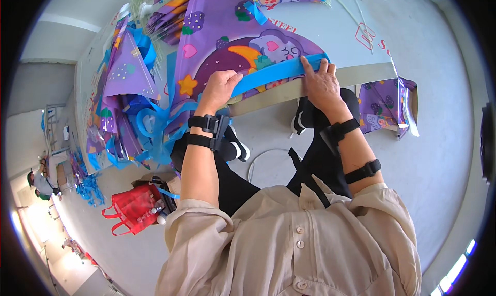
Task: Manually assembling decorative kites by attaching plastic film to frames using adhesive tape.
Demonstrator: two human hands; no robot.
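A purple printed sheet (206, 53) with a cartoon figure, a moon and stars lies on a light grey table. Along its curved near edge runs a blue strip (274, 74). My left hand (221, 88) is closed on the strip's left part, thumb and fingers pressed together. At the strip's right end, my right hand (324, 88) lies with its fingers stretched out on the blue material. Both wrists wear black straps.
Folded purple sheets (170, 17) pile up at the far left of the table. Purple pieces and tangled blue strips (147, 125) hang at its left side. A box with purple printing (385, 102) stands at the right under the table edge. A red bag (135, 210) sits on the floor.
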